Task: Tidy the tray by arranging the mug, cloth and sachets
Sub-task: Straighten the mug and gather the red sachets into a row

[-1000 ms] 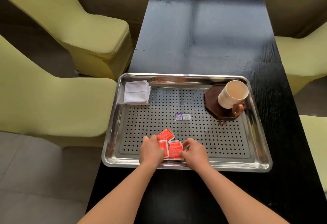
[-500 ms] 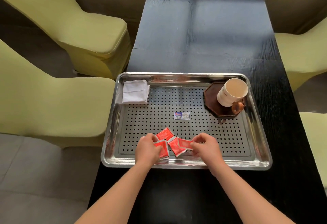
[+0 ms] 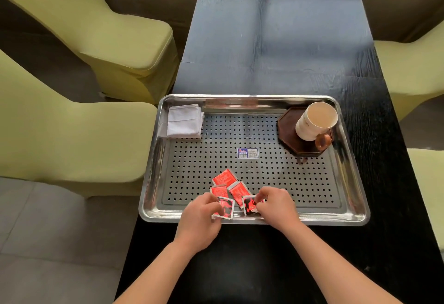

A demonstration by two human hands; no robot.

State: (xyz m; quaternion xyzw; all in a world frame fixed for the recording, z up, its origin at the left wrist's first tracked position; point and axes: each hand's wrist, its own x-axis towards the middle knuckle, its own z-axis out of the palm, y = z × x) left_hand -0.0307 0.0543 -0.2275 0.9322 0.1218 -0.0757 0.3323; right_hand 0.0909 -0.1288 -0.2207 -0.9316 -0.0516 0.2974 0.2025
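Note:
A perforated steel tray (image 3: 346, 174) lies on the black table. Several red sachets (image 3: 224, 178) sit near its front edge. My left hand (image 3: 200, 224) pinches one sachet (image 3: 225, 208) at the tray's front rim. My right hand (image 3: 276, 206) pinches another sachet (image 3: 249, 204) just to the right of it. A folded white cloth (image 3: 183, 124) rests in the far left corner. A cream mug (image 3: 314, 121) with a brown handle stands on a dark octagonal coaster (image 3: 287, 133) in the far right corner.
A small blue and white sticker (image 3: 248, 153) marks the tray's middle. The black table (image 3: 276, 39) stretches away beyond the tray. Yellow-green covered chairs (image 3: 72, 123) stand on the left and on the right (image 3: 413, 68).
Both hands have pulled back toward the tray's front rim, each now lifting a sachet's edge. The sachets are spread out more than a second ago.

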